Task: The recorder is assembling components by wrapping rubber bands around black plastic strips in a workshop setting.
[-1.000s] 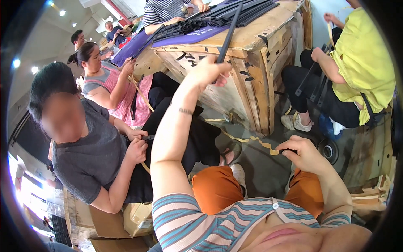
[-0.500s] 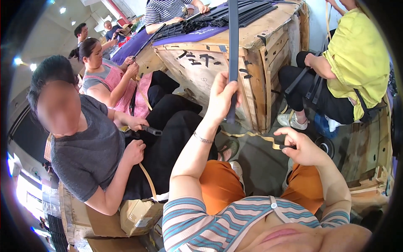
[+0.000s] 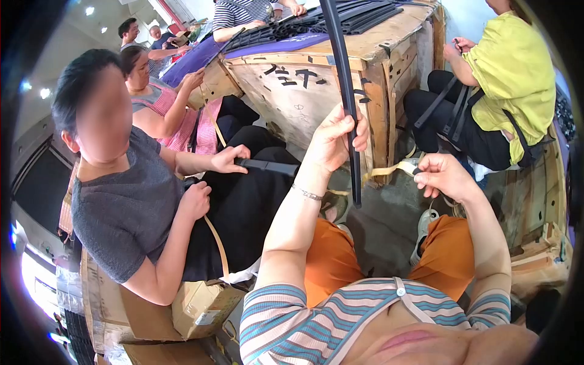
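Observation:
My left hand (image 3: 338, 139) is closed round a long, narrow black strip (image 3: 340, 61). The strip runs from the top edge of the view down past my fingers, slightly tilted, its lower end hanging over the floor. To the right, my right hand (image 3: 447, 177) pinches a small dark end of a thin yellow tape (image 3: 387, 171). From there the tape stretches left toward the lower part of the black strip and passes behind it. Whether the tape touches the strip, I cannot tell.
Ahead stands a large wooden crate (image 3: 286, 97) bearing a pile of black strips (image 3: 304, 25) on purple cloth. A co-worker in grey (image 3: 121, 207) sits close on my left, another in yellow (image 3: 511, 91) at the right. A cardboard box (image 3: 204, 309) stands at lower left.
The black strip has turned and tilted, and its lower end now shows below my left hand. My right hand has risen slightly with the yellow tape. The grey-clad co-worker's held black piece moved right.

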Demonstrator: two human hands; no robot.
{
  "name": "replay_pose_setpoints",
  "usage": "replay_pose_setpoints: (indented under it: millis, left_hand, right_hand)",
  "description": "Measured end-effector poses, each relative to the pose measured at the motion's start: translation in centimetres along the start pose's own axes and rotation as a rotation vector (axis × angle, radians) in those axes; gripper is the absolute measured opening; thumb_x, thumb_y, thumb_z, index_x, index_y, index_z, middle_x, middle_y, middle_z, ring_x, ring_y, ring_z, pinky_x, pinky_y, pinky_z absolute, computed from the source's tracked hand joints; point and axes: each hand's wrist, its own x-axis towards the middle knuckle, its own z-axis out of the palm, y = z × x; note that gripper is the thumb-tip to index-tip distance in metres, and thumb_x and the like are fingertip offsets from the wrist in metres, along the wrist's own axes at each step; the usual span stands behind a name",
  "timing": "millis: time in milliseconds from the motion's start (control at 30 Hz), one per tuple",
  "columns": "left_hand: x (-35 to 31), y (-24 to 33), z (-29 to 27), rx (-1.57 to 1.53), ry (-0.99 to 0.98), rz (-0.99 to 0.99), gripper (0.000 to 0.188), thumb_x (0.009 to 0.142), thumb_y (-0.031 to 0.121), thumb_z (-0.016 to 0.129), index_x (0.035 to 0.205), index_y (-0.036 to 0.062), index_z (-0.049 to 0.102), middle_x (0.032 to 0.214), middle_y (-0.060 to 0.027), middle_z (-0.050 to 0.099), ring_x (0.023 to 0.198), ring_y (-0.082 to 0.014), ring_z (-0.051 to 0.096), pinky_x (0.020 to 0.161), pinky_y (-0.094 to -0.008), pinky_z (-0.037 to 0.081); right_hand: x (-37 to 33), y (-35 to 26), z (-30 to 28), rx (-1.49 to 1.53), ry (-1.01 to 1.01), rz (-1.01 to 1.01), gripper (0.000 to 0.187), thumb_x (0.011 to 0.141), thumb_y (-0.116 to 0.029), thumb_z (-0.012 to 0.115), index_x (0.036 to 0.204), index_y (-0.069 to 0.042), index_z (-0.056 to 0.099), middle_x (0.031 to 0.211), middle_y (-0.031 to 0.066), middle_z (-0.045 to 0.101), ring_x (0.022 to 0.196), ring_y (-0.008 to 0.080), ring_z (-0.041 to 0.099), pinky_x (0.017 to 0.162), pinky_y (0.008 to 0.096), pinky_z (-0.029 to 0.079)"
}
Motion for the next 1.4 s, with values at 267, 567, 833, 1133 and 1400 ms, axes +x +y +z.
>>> replay_pose_setpoints:
  millis: [267, 567, 833, 1133, 1400]
  left_hand:
    - [-1.1, 0.0, -1.1, 0.11, 0.104, -0.111, 0.023, 0.087, 0.028, 0.054, 0.092, 0.0058, 0.049, 0.064, -0.0031, 0.045, 0.052, -0.0125, 0.04, 0.05, -0.0261, 0.034]
    - [-1.6, -1.7, -0.5, 0.46, 0.226, -0.166, 0.027, 0.09, 0.031, 0.049, 0.087, 0.004, 0.049, 0.058, -0.0043, 0.047, 0.044, -0.0118, 0.042, 0.042, -0.023, 0.034]
    - [-2.5, -2.0, 0.4, 0.55, 0.244, -0.141, 0.02, 0.092, 0.022, 0.046, 0.081, 0.0059, 0.049, 0.059, -0.0018, 0.049, 0.046, -0.0075, 0.041, 0.043, -0.0188, 0.033]
    - [-3.1, -2.2, 0.0, 0.619, 0.298, -0.212, 0.019, 0.092, 0.019, 0.046, 0.079, 0.0058, 0.05, 0.059, -0.0012, 0.049, 0.046, -0.0069, 0.041, 0.042, -0.0187, 0.033]
    - [-3.2, -2.8, 0.2, 0.688, 0.252, -0.184, 0.021, 0.092, 0.022, 0.046, 0.083, 0.0037, 0.051, 0.058, -0.0039, 0.049, 0.044, -0.0093, 0.041, 0.042, -0.0199, 0.033]
  right_hand:
    - [1.7, -2.8, 0.8, -0.05, 0.075, -0.246, 0.009, 0.086, -0.008, 0.053, 0.092, -0.004, 0.057, 0.072, -0.0019, 0.056, 0.056, 0.0014, 0.045, 0.049, 0.016, 0.035]
    - [3.7, -3.4, 1.4, 0.145, 0.137, -0.249, 0.013, 0.087, -0.013, 0.056, 0.089, 0.0, 0.056, 0.076, 0.0047, 0.06, 0.065, 0.0089, 0.058, 0.058, 0.0203, 0.047]
    - [2.8, -2.9, 0.3, 0.174, 0.176, -0.311, 0.019, 0.086, -0.018, 0.058, 0.086, 0.001, 0.056, 0.075, 0.0075, 0.061, 0.066, 0.011, 0.059, 0.055, 0.0215, 0.048]
    - [2.1, -2.9, -0.3, 0.029, 0.299, -0.855, 0.024, 0.081, -0.004, 0.059, 0.064, -0.004, 0.041, 0.102, 0.0115, 0.053, 0.062, 0.0061, 0.054, 0.05, 0.0184, 0.045]
    - [1.3, -4.4, -0.3, 0.11, 0.262, -0.538, 0.01, 0.086, -0.009, 0.057, 0.079, -0.003, 0.052, 0.078, 0.0024, 0.056, 0.062, 0.0045, 0.056, 0.043, 0.0167, 0.041]
